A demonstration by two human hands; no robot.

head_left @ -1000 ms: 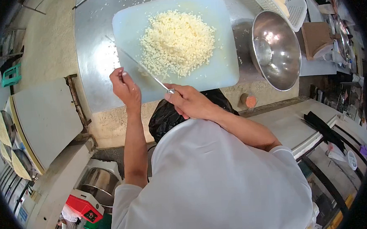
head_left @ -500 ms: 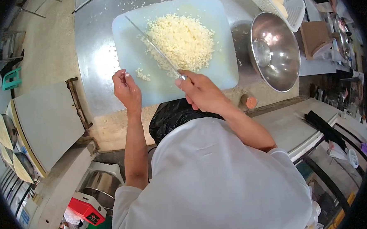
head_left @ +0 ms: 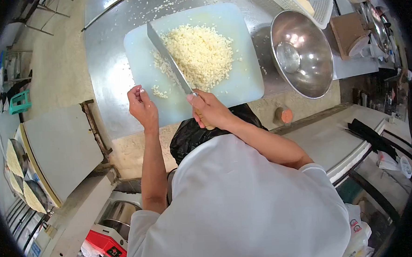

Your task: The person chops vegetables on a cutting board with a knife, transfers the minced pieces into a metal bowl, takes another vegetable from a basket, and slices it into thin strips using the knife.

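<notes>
My right hand [head_left: 209, 110] is wrapped round the handle of a large kitchen knife [head_left: 168, 57], its wide blade pointing away from me over the cutting board [head_left: 243, 82]. The blade lies along the left side of a heap of finely chopped pale yellow-white food [head_left: 200, 54], whose kind I cannot make out. Some bits lie left of the blade, with a small clump [head_left: 159, 92] nearer to me. At the board's left edge, my left hand [head_left: 144, 111] has loosely bent fingers held apart, with pale bits on them and nothing visibly held.
A steel bowl [head_left: 308, 72] stands tilted right of the board. Beyond it is a white perforated basket [head_left: 322, 8] with pale rounded pieces. Crumbs are scattered over the steel table [head_left: 108, 82]. A black plastic bag [head_left: 183, 141] hangs between me and the table edge.
The knife has moved left relative to the heap, and its blade now shows its broad side. My right hand has shifted left and towards me. The left hand is nearly still.
</notes>
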